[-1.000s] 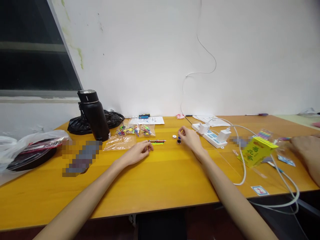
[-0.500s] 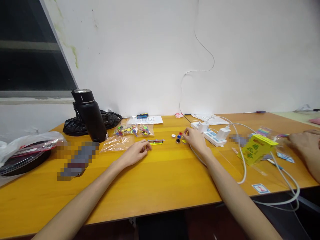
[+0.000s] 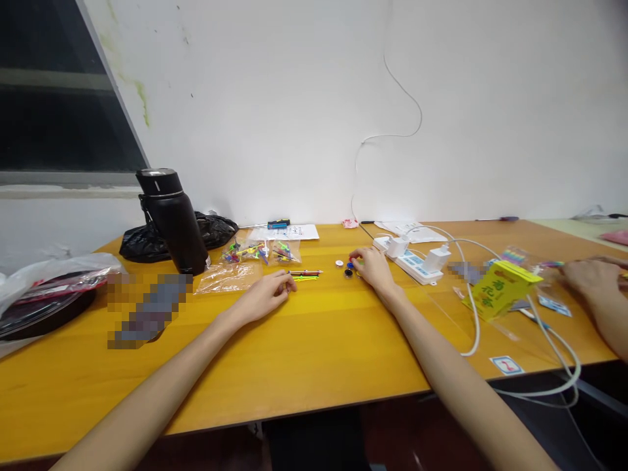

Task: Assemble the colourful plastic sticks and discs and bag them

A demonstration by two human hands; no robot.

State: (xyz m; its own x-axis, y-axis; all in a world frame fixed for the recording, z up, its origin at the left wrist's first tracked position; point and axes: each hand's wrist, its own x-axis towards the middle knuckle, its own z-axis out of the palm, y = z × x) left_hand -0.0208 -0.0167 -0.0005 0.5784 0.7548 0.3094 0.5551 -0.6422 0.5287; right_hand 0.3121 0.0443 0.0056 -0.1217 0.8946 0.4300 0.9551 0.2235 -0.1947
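My left hand (image 3: 267, 296) rests on the table with its fingers curled together. Its fingertips are at the near ends of several thin coloured sticks (image 3: 307, 273), among them a yellow-green one; what they grip, if anything, is hidden. To the right, my right hand (image 3: 375, 267) reaches over a group of small round plastic pieces, its fingers bent down and drawn together. Beside its fingertips lie a white disc (image 3: 339, 263), a blue disc (image 3: 349, 265) and a black disc (image 3: 348, 273). A red piece shows partly at the fingers; anything under them is hidden.
Clear bags of colourful plastic parts (image 3: 245, 250) lie behind my left hand, near a black bottle (image 3: 174, 226). A power strip (image 3: 415, 265) with white cables stands right of my right hand. Further right are a yellow-green box (image 3: 503, 288) and another person's hand (image 3: 591, 278).
My right hand has shifted slightly left over the discs; the yellow piece seen earlier is now covered. My left hand stays by the sticks. The whole view has moved a little.
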